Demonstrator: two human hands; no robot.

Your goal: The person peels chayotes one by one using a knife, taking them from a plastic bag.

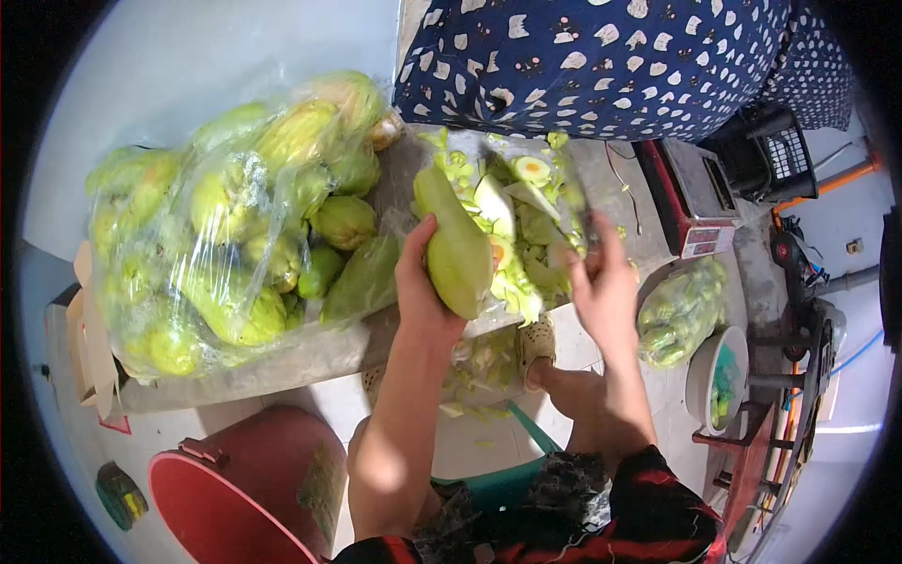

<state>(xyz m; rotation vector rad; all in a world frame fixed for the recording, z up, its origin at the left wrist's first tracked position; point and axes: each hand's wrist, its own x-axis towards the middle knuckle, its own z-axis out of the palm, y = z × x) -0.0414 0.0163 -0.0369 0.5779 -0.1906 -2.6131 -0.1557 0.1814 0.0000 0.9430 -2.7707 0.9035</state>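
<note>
My left hand (427, 282) is wrapped round a long pale green vegetable (454, 249), held up over the low bench. To its right, my right hand (601, 282) has its fingers closed round the handle of a blurred tool, perhaps a knife or peeler (581, 202); its blade points up and away. The tool and the vegetable are apart. Green peelings (540, 254) and cut pieces lie in a heap on the bench behind and between my hands. Left of my hands, a large clear plastic bag (235, 216) is full of green vegetables.
A red scale (691, 202) and black basket (770, 155) stand at back right. Below are a bagged pile of vegetables (684, 310) and a white bucket (719, 381). A red bin (254, 479) is at lower left. Patterned cloth (601, 66) hangs behind the bench.
</note>
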